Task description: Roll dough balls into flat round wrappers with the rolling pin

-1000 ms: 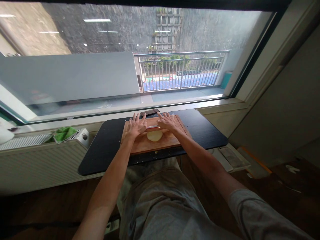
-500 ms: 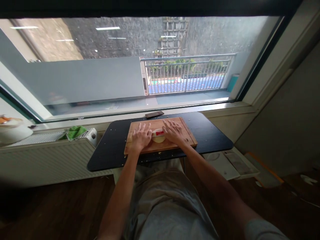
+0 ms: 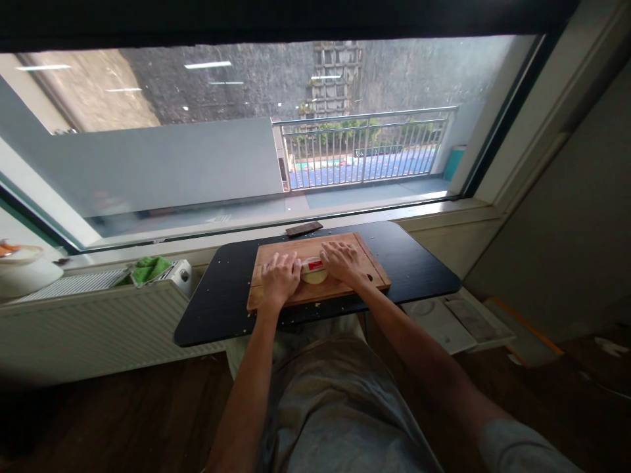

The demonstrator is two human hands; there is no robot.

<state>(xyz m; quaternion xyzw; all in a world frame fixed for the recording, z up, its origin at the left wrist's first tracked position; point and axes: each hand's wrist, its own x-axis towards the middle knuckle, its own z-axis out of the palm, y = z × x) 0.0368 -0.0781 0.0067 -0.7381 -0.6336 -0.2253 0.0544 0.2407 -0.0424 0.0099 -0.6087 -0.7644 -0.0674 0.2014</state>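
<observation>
A wooden cutting board [image 3: 305,301] lies on a small black table [image 3: 414,263]. On the board is a flat, pale round of dough [image 3: 314,278]. Across it rests a light rolling pin with a red label [image 3: 315,265], its ends covered by my hands. My left hand [image 3: 280,274] presses on the left end, fingers bent over it. My right hand [image 3: 341,261] lies over the right end, also with curled fingers. Between the hands only the labelled middle of the pin shows.
Crumbs dot the table's near edge. A dark flat bar [image 3: 304,229] lies at its far edge, by the window sill. At left stand a radiator [image 3: 98,328] with a green cloth [image 3: 149,269] and a white pot [image 3: 22,272]. A white tray [image 3: 441,322] sits low at right.
My fingers were stretched further forward before and are now more bent over the rolling pin. The camera view has tilted slightly.
</observation>
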